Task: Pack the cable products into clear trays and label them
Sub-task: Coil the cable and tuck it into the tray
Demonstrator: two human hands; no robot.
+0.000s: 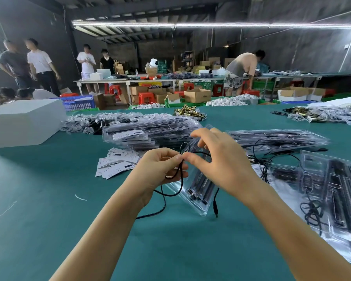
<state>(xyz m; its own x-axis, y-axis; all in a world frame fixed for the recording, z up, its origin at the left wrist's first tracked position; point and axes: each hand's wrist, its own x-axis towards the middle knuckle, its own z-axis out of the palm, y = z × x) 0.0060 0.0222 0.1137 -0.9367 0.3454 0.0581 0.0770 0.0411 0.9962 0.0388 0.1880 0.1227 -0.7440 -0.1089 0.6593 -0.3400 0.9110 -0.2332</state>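
A green table (49,199) fills the room's near side, with a white box (22,122) far left. Stacked trays (150,130) sit beyond the hands and more trays (332,199) lie right, with labels (118,163) scattered left. One clear tray (199,189) tilts under the hands. Left hand (160,169) and right hand (221,165) both pinch a thin black cable (180,179), looped, with its plug dangling near.

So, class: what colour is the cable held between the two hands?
Black; the cable shows best in the head view.
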